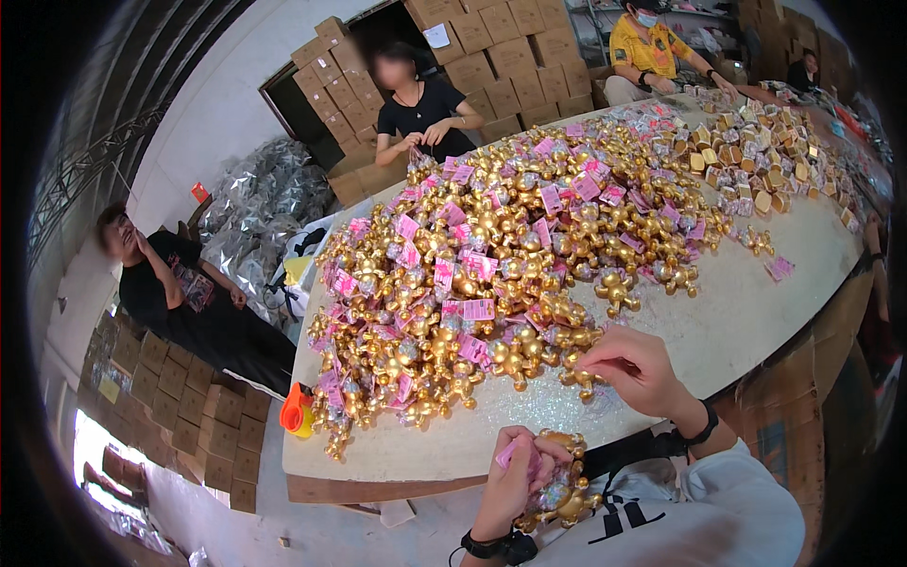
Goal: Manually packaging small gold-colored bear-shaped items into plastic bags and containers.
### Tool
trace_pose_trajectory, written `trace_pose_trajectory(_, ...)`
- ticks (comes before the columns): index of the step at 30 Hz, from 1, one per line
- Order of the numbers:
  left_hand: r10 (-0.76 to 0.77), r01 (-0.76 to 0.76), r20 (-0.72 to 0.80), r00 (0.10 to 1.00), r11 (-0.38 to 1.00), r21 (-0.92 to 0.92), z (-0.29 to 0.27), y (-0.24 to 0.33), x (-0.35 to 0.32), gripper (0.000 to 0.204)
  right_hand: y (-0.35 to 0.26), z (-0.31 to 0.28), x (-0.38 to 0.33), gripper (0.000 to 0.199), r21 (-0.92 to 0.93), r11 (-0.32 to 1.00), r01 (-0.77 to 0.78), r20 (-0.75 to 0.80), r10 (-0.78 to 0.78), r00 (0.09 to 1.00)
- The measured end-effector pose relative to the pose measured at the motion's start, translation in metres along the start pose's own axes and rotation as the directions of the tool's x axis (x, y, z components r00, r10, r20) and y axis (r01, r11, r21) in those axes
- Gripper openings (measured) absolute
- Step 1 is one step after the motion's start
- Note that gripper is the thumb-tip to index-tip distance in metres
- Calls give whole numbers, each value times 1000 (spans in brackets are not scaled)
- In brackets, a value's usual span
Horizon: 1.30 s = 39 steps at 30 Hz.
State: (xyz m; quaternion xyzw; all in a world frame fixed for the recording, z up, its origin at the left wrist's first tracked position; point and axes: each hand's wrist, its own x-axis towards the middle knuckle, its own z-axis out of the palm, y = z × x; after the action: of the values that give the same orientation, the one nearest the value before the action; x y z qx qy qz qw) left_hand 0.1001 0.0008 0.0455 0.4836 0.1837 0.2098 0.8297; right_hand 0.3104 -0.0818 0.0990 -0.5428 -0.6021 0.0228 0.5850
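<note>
Close to my body, my left hand (518, 477) is wrapped round a shiny gold bear-shaped figurine (570, 501) with rounded limbs. Its pink tag (529, 465) is crumpled against my fingers, and more gold parts show beside the hand. Above the table's near edge, my right hand (638, 369) is closed in a pinch; whatever lies between its fingertips is too small to make out. Just below those fingertips is another gold figurine (578, 378) at the edge of the heap. A large heap of similar gold figurines (529, 364) with pink tags covers much of the pale table (746, 293).
Small gold-and-white pieces (756, 156) are piled at the far right. An orange and yellow tape dispenser (297, 412) stands at the left table edge. Co-workers sit or stand at the far side and left. Stacked cartons (505, 57) and silver bags (260, 203) lie behind.
</note>
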Motion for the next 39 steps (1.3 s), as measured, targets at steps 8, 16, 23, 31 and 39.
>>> trace_pose_trajectory(8,-12,13,25,1000,999,-43,2,0,-1,18,0,11,-14,10,19,995,101,7,-101,995)
trace_pose_trajectory(16,-143,140,19,990,982,128,7,6,-8,22,6,18,-35,28,36,987,155,85,-157,984)
trace_pose_trajectory(23,-112,111,-5,994,984,140,17,10,-7,22,7,31,-44,29,19,957,288,151,-288,946)
trace_pose_trajectory(31,-92,114,-83,992,940,322,22,7,-12,15,-19,22,-51,25,-320,883,343,345,-229,910)
trace_pose_trajectory(39,2,-19,31,1000,819,573,24,7,-15,9,-24,15,-64,20,-375,861,345,382,-196,903)
